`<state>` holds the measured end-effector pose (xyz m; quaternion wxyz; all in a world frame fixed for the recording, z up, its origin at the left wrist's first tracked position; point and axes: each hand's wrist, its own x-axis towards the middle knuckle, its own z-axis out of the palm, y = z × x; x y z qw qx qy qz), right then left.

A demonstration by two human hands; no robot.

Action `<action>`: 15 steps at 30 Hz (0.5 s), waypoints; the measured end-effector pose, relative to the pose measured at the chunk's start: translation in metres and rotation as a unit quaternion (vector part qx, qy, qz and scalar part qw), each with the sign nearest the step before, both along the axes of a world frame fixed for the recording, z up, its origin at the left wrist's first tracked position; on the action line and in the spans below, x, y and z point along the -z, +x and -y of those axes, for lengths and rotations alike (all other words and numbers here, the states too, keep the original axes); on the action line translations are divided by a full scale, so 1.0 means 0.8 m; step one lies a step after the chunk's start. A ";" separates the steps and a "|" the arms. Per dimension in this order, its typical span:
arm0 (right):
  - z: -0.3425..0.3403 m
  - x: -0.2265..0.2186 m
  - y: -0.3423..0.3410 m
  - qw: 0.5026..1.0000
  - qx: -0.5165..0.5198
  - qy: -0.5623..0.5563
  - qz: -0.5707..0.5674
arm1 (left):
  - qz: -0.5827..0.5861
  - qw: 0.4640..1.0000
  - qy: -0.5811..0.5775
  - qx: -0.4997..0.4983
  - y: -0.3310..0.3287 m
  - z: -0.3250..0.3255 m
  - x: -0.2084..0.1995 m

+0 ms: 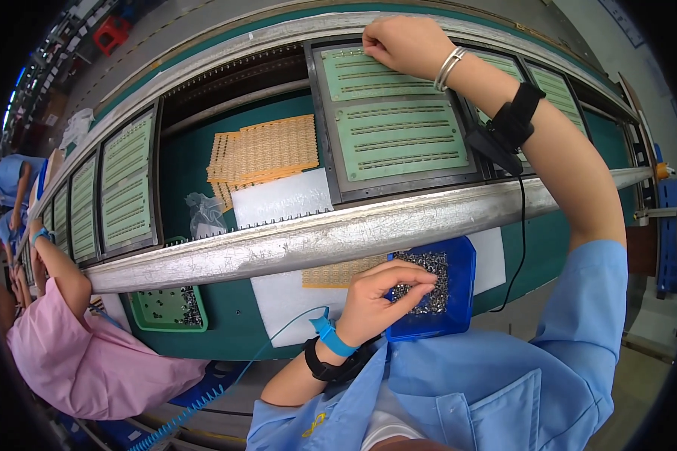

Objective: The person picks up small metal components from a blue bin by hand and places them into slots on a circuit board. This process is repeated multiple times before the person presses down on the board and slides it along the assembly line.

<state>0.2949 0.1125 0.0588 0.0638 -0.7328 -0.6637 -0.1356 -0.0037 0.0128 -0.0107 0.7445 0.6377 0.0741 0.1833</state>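
Observation:
My left hand (380, 295) hovers over a blue bin (465, 289) heaped with small shiny metal parts (436, 279). Its thumb and fingertips are pinched together; anything between them is too small to make out. A blue wrist strap (331, 336) circles that wrist. Farther off, my right hand (408, 45) is at the far green slotted board (346, 75) in a dark metal frame (325, 150). Those fingers are curled in a pinch near the board's upper edge, hiding whatever they hold. A second green slotted board (399, 139) lies on the nearer side of the same frame.
A metal rail (301, 248) crosses in front of the frames. Behind it lie tan perforated boards (267, 150), a white foam sheet (282, 197) and a clear plastic bag (205, 214). A green tray (165, 310) holds small parts. At left, a co-worker's pink sleeve (90, 353) reaches toward other frames.

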 end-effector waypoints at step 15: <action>0.170 -0.081 -0.145 0.908 -0.201 -0.133 -0.344 | 0.076 0.982 -0.132 -0.115 -0.014 -0.002 -0.024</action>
